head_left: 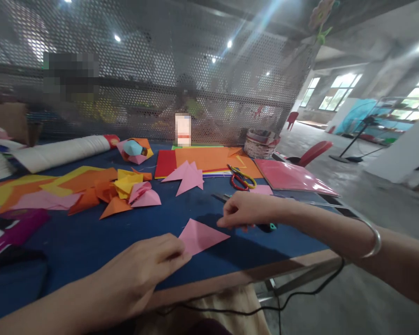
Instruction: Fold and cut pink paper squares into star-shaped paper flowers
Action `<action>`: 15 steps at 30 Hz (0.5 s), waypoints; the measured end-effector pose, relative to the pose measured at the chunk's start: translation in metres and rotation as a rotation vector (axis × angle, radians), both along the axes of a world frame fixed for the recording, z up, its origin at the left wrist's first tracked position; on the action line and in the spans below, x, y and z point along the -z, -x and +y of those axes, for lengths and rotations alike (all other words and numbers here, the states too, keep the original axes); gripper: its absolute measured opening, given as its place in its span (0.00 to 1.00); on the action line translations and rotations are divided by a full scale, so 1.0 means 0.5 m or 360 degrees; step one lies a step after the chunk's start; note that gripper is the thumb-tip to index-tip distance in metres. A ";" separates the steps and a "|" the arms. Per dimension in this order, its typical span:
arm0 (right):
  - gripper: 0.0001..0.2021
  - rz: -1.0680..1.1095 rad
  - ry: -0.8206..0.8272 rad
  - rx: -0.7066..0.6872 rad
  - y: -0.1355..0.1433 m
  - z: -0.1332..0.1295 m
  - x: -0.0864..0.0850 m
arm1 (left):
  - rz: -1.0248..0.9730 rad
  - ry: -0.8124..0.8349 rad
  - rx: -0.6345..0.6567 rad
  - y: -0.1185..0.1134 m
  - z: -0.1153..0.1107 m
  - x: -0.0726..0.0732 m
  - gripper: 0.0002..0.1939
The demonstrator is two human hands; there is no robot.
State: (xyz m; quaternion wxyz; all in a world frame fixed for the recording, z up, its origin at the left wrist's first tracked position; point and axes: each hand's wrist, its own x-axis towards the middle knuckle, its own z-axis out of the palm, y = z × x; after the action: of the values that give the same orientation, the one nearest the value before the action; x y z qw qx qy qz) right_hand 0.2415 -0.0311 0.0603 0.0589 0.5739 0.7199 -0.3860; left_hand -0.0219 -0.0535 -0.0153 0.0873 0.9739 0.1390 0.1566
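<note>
My left hand [160, 258] pinches the left corner of a folded pink paper [204, 237], which has a pointed tip towards the right. Just right of that paper, my right hand [242, 210] is closed with its fingers curled, above the table. A dark blade [220, 197] sticks out behind it, and a black-and-teal handle [268, 227] shows under the wrist side. Whether the curled fingers grip this tool is hidden. Farther back lies a pink folded paper piece [186, 177] with several points.
Scissors [242, 179] with red and yellow handles lie by stacked coloured paper [202, 159]. Orange, yellow and pink folded pieces [122, 190] spread over the left of the blue table [132, 228]. A woven basket [261, 144], a pink packet [296, 176] and a perforated metal screen [143, 70] stand behind.
</note>
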 end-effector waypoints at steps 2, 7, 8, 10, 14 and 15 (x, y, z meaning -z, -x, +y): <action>0.13 0.0126 -0.0013 -0.0096 0.019 0.003 0.007 | 0.0036 0.0025 -0.0032 -0.004 -0.002 -0.004 0.30; 0.09 0.0266 0.0214 -0.0326 0.041 0.031 0.057 | 0.0098 0.0123 -0.0186 -0.020 -0.021 -0.024 0.26; 0.09 0.0287 0.0245 -0.0353 0.040 0.038 0.066 | 0.0101 0.0170 -0.0229 -0.026 -0.026 -0.031 0.23; 0.07 0.0334 0.0299 -0.0396 0.037 0.049 0.077 | 0.0152 0.0340 -0.0423 -0.043 -0.034 -0.048 0.17; 0.06 0.0390 0.0323 -0.0450 0.027 0.055 0.082 | 0.0552 0.1057 -0.1094 -0.091 -0.016 -0.079 0.11; 0.05 0.0393 0.0310 -0.0463 0.025 0.054 0.082 | 0.0646 0.1191 -0.1107 -0.103 -0.005 -0.084 0.16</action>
State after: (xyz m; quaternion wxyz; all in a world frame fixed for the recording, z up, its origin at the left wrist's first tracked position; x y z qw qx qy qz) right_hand 0.2289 -0.0039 0.0191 0.0804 0.4039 0.7561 -0.5086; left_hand 0.0295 -0.0558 0.0265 0.3420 0.7837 0.5131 -0.0748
